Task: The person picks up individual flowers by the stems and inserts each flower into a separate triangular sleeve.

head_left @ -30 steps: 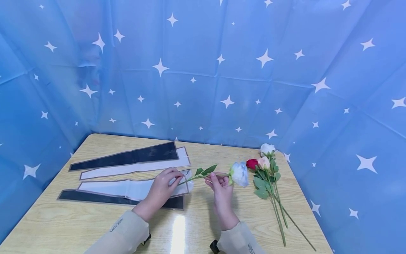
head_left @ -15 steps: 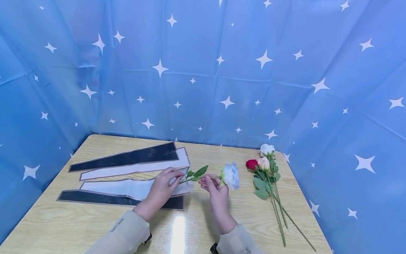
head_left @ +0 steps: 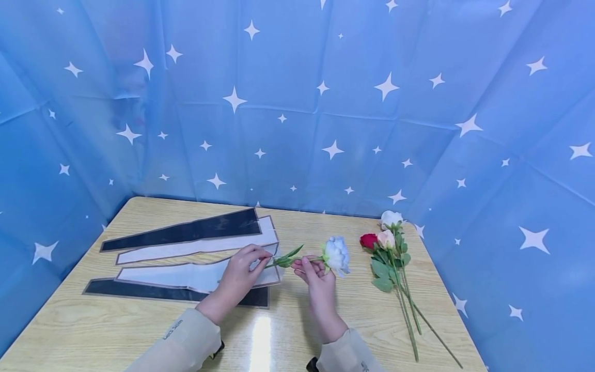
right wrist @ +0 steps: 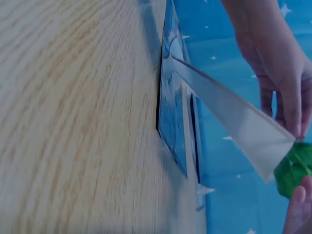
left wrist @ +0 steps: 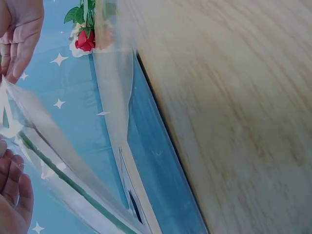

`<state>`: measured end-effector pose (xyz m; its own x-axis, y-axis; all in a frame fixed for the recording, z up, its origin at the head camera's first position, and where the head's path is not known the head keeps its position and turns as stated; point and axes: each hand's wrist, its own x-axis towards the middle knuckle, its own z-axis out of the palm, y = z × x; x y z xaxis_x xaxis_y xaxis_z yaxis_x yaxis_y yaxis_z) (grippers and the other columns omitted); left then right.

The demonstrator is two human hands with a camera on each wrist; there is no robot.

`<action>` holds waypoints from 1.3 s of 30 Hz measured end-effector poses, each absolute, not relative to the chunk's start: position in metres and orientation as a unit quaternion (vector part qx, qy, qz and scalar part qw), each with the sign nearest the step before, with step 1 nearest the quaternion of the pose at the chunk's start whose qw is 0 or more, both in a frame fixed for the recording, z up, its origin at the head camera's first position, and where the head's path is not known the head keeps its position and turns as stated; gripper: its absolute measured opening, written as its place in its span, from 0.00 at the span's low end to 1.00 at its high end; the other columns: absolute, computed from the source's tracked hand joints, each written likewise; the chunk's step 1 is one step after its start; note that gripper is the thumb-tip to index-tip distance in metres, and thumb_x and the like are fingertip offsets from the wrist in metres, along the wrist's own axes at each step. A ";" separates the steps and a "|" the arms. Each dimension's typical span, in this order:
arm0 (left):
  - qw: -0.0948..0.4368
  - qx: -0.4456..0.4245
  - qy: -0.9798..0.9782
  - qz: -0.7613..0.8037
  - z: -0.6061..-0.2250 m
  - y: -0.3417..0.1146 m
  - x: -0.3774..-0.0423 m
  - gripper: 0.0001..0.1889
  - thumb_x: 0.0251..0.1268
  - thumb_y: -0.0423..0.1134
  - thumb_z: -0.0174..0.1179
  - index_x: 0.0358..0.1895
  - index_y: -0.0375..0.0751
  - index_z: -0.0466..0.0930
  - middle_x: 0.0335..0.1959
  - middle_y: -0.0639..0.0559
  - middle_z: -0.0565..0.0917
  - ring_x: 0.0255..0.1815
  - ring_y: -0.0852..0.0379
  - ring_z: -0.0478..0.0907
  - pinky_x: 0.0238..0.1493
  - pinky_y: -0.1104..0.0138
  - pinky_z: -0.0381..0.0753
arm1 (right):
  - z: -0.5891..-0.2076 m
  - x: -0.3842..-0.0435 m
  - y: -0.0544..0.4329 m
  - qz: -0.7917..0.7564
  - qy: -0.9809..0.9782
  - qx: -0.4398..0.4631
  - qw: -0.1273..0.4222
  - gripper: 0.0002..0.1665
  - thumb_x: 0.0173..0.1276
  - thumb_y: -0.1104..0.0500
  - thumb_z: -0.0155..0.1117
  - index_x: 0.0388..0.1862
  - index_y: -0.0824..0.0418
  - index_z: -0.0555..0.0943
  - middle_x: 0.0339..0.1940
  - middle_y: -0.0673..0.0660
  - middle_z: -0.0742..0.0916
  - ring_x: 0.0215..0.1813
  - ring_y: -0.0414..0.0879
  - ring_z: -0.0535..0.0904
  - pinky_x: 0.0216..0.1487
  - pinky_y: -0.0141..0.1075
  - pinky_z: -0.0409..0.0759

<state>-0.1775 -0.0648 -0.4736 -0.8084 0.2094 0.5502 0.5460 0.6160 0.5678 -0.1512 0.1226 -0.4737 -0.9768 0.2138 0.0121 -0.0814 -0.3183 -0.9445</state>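
Pale-blue flower [head_left: 337,255]: the right hand [head_left: 319,292], thumb uppermost, pinches its stem [head_left: 317,259]. Raised above the table [head_left: 83,325], the left hand [head_left: 238,276] pinches the white sleeve [head_left: 197,276] at its mouth.

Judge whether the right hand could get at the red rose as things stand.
Probably not right away: the right hand holds the pale blue flower. Emptied, it likely could: the red rose lies to its right, with only that bloom between.
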 end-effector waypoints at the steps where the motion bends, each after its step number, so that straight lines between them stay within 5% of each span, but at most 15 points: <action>1: 0.224 -0.218 -0.870 -0.380 -0.473 -0.064 -0.178 0.05 0.60 0.35 0.65 0.38 0.50 0.86 0.36 0.60 0.82 0.41 0.64 0.80 0.41 0.69 0.82 | -0.474 -0.151 0.122 0.811 -0.576 -0.057 0.090 0.13 0.67 0.59 0.62 0.42 0.69 0.74 0.35 0.58 0.88 0.38 0.45 0.86 0.45 0.36 0.84; 15: 0.230 -0.222 -0.867 -0.382 -0.468 -0.061 -0.176 0.05 0.60 0.37 0.65 0.38 0.49 0.85 0.36 0.60 0.82 0.41 0.64 0.80 0.42 0.69 0.82 | -0.491 -0.155 0.114 0.818 -0.568 0.026 0.087 0.15 0.69 0.58 0.59 0.45 0.70 0.77 0.36 0.55 0.88 0.40 0.46 0.86 0.43 0.36 0.84; 19: 0.230 -0.218 -0.866 -0.386 -0.468 -0.062 -0.177 0.05 0.60 0.36 0.65 0.38 0.49 0.85 0.36 0.60 0.81 0.41 0.64 0.80 0.42 0.68 0.82 | -0.478 -0.149 0.114 0.828 -0.558 -0.016 0.056 0.20 0.70 0.55 0.58 0.49 0.72 0.72 0.37 0.55 0.88 0.42 0.47 0.86 0.45 0.37 0.84; 24: 0.225 -0.224 -0.863 -0.394 -0.468 -0.061 -0.176 0.05 0.60 0.36 0.64 0.39 0.49 0.85 0.36 0.60 0.81 0.40 0.64 0.80 0.41 0.69 0.82 | -0.472 -0.148 0.114 0.843 -0.532 -0.068 0.046 0.09 0.68 0.57 0.60 0.40 0.62 0.74 0.35 0.52 0.87 0.40 0.45 0.85 0.48 0.39 0.83; 30: 0.240 -0.231 -0.853 -0.402 -0.467 -0.059 -0.176 0.05 0.59 0.35 0.65 0.37 0.47 0.86 0.35 0.58 0.82 0.39 0.63 0.80 0.39 0.70 0.82 | -0.473 -0.150 0.111 0.829 -0.550 -0.092 0.053 0.04 0.66 0.60 0.63 0.34 0.57 0.77 0.31 0.49 0.87 0.34 0.42 0.84 0.37 0.32 0.81; 34: 0.252 -0.240 -0.845 -0.406 -0.466 -0.057 -0.176 0.05 0.58 0.34 0.65 0.38 0.46 0.86 0.36 0.58 0.82 0.38 0.63 0.80 0.36 0.71 0.81 | -0.476 -0.149 0.106 0.810 -0.574 -0.109 0.054 0.08 0.63 0.58 0.67 0.38 0.59 0.79 0.30 0.48 0.88 0.29 0.40 0.80 0.30 0.28 0.74; 39: 0.251 -0.245 -0.846 -0.402 -0.465 -0.056 -0.175 0.06 0.58 0.33 0.66 0.39 0.46 0.86 0.36 0.58 0.82 0.37 0.64 0.79 0.34 0.73 0.80 | -0.478 -0.148 0.102 0.782 -0.610 -0.120 0.052 0.12 0.59 0.55 0.70 0.37 0.59 0.80 0.28 0.45 0.88 0.29 0.40 0.74 0.33 0.29 0.71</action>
<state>-0.1752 -0.0559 -0.4650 -0.7534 0.2129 0.6221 0.6170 0.5562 0.5568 -0.1483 0.1019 -0.4785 -0.9658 0.2275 -0.1245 0.0654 -0.2511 -0.9658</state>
